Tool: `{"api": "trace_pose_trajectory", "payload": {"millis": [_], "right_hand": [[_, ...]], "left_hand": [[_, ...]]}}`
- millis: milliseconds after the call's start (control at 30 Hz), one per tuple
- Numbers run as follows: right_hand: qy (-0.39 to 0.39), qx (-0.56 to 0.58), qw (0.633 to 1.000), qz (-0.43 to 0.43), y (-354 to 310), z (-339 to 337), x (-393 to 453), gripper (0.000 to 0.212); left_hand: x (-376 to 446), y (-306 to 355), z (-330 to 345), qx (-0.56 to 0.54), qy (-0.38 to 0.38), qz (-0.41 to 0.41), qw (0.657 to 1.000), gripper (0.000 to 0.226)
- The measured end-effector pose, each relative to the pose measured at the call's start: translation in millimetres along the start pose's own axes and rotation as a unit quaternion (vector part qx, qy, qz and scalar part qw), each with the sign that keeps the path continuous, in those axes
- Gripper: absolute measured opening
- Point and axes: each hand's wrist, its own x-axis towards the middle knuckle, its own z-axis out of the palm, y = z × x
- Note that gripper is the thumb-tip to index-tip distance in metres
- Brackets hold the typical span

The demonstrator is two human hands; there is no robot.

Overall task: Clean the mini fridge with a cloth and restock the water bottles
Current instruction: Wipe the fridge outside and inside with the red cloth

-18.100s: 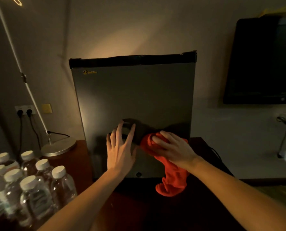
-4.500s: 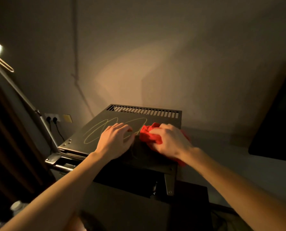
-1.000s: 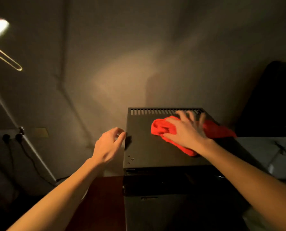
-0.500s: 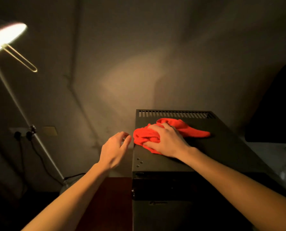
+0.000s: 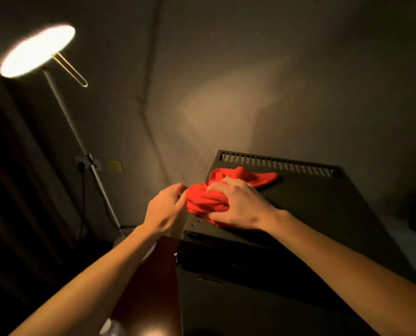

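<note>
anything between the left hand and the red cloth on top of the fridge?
Nothing visible. The left hand is at the near-left corner of the mini fridge top, its fingertips right at the edge of the red cloth, which the right hand grips bunched there.

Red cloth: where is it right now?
The bunched red cloth lies on the dark metal mini fridge top, at its front-left corner, gripped by the right hand; the left hand touches it.
</note>
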Motion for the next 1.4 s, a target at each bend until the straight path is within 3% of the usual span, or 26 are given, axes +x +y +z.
{"api": "trace_pose_trajectory", "payload": {"millis": [67, 267, 533, 833, 967, 1067, 1167, 1300, 1400], "right_hand": [[-0.009, 0.009, 0.999, -0.037, -4.0, 0.6, -14.8, 0.057], [-0.036, 0.023, 0.997, -0.071, 25.3, -15.4, -35.6, 0.06], [0.046, -0.018, 0.993, 0.103, 87.0, -25.0, -4.5, 0.076], [0.059, 0.007, 0.998, 0.037, -29.5, 7.2, 5.6, 0.058], [0.074, -0.01, 0.997, 0.02, -86.9, 26.0, 17.8, 0.058], [0.087, -0.012, 0.995, 0.041, -122.3, 40.4, 31.2, 0.059], [0.108, -0.018, 0.992, 0.062, -155.8, 58.9, 43.5, 0.061], [0.146, -0.027, 0.985, 0.091, -192.3, 86.6, 53.3, 0.061], [0.159, 0.011, 0.982, 0.105, -205.3, 105.6, 58.7, 0.062]], "left_hand": [[-7.4, 4.7, -1.0, -0.011, 0.009, -0.005, 1.0, 0.061], [-28.7, 5.2, -5.3, 0.004, 0.051, -0.027, 0.998, 0.051], [-46.3, -3.3, -21.2, -0.003, 0.072, -0.017, 0.997, 0.04], [-32.9, -39.0, -35.6, -0.059, 0.027, 0.046, 0.997, 0.038], [-29.1, -66.9, -47.5, -0.139, -0.01, 0.081, 0.987, 0.05], [-29.3, -98.9, -60.1, -0.294, -0.05, 0.07, 0.952, 0.047], [-39.0, -122.7, -73.2, -0.438, -0.129, -0.013, 0.89, 0.038], [-55.5, -142.8, -82.5, -0.57, -0.221, -0.167, 0.773, 0.046], [-62.6, -152.7, -82.3, -0.645, -0.261, -0.197, 0.691, 0.06]]}}
